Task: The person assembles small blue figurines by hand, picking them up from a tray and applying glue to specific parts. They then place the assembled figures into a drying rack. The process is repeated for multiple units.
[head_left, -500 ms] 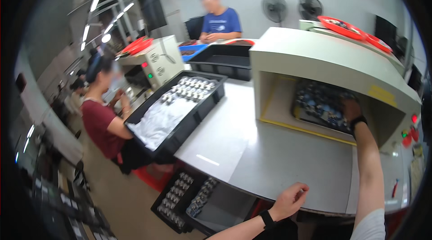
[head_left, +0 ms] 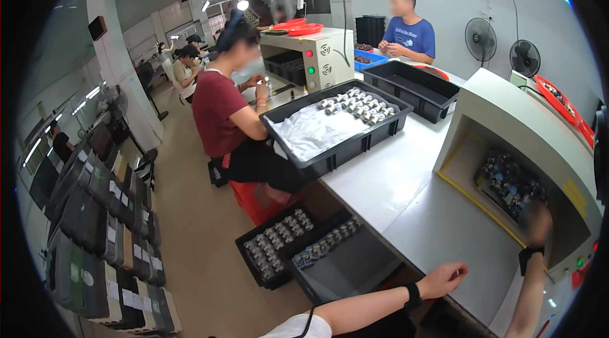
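Note:
My right hand [head_left: 537, 225] is inside the opening of a cream box-shaped machine [head_left: 507, 100], at the near right edge of a dark tray [head_left: 480, 181]. Its fingers are blurred, so their grip cannot be made out. Small blue, dark and silver parts [head_left: 507, 176] fill the tray. At the near edge of the table [head_left: 438, 224], my left hand [head_left: 446, 279] hovers with loosely bent, parted fingers and nothing in them.
Left on the table stands a black crate [head_left: 342, 159] with white cloth and rows of metal parts; behind it is another black crate [head_left: 415, 94]. More crates [head_left: 269, 243] sit below the table edge. A co-worker [head_left: 222, 110] sits at left, another [head_left: 409, 33] behind.
My view has swung left, so the machine and table appear further right. My right hand remains by the tray inside the opening. My left hand stays near the table edge, its fingers slightly more extended.

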